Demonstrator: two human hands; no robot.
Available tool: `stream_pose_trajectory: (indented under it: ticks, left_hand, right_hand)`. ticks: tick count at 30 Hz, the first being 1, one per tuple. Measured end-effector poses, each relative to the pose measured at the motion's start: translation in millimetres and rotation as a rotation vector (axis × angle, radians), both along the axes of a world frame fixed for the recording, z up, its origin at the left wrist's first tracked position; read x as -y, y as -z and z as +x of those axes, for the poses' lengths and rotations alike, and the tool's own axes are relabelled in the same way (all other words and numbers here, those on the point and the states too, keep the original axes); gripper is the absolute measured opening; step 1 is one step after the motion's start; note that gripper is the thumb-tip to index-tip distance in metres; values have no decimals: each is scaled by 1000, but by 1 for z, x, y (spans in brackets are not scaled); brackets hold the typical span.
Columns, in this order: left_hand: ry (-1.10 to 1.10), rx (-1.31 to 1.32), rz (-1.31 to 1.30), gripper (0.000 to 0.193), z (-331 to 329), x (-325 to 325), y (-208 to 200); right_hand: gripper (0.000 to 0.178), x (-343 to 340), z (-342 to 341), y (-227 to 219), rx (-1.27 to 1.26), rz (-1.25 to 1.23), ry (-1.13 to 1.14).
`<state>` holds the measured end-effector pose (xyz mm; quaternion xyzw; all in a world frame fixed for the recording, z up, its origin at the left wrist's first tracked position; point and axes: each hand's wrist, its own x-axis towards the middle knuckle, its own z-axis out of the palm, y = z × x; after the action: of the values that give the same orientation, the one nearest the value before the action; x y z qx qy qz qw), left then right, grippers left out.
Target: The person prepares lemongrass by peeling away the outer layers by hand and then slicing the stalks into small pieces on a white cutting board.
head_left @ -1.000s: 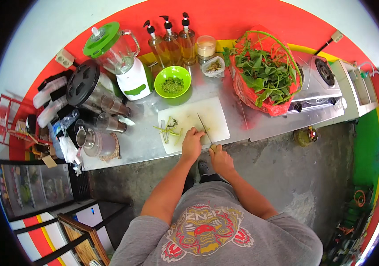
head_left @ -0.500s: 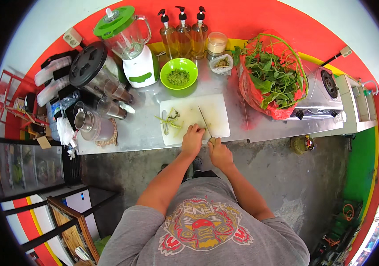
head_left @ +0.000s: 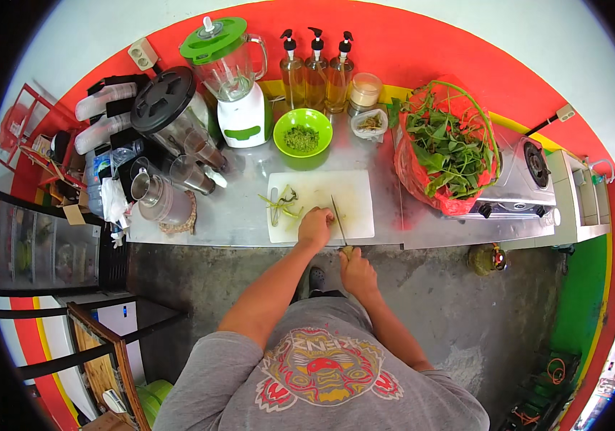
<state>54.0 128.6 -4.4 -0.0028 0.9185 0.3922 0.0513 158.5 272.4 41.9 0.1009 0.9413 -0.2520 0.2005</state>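
Note:
A white cutting board [head_left: 354, 188] lies on the steel counter [head_left: 239, 205]. My left hand [head_left: 315, 227] rests curled on the board's near edge, seemingly pressing down on something I cannot make out. My right hand [head_left: 358, 271] grips the wooden handle of a knife [head_left: 338, 218], whose blade lies across the board just right of my left hand. A few green stalks [head_left: 283, 202] lie on the board's left part.
Behind the board stand a green bowl [head_left: 303, 131] of chopped greens, a blender [head_left: 232, 79], three pump bottles [head_left: 314, 68] and a jar [head_left: 364, 90]. A red bag of leafy greens [head_left: 445, 147] leans on a gas stove [head_left: 526, 176] at the right. Steel cups [head_left: 189, 169] crowd the left.
The view has shifted slightly as my head moved. My hands stay at the board's near edge, the right one drawn back a little toward me with the knife.

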Motion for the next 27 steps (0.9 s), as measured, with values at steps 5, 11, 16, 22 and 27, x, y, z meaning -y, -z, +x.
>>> stream_pose_trajectory:
  ticks: [5,11,16,22,27]
  left_hand:
    - [25,-42,-118,11,1,4,-2]
    - [-2,43,-125,13,1,5,-8]
    - [-28,10,-73,12,9,1,-5]
    - [-13,7,-116,11,7,1,-12]
    - [-9,-19,-66,10,8,1,-13]
  right_hand:
    - [48,-1,-13,13,-10,-66,-11]
    - [48,0,0,14,-14,-39,-19]
    - [47,-1,-6,22,-68,-45,-33]
    - [47,1,-1,15,-67,15,-54]
    - [47,0,-3,23,-95,33,-62]
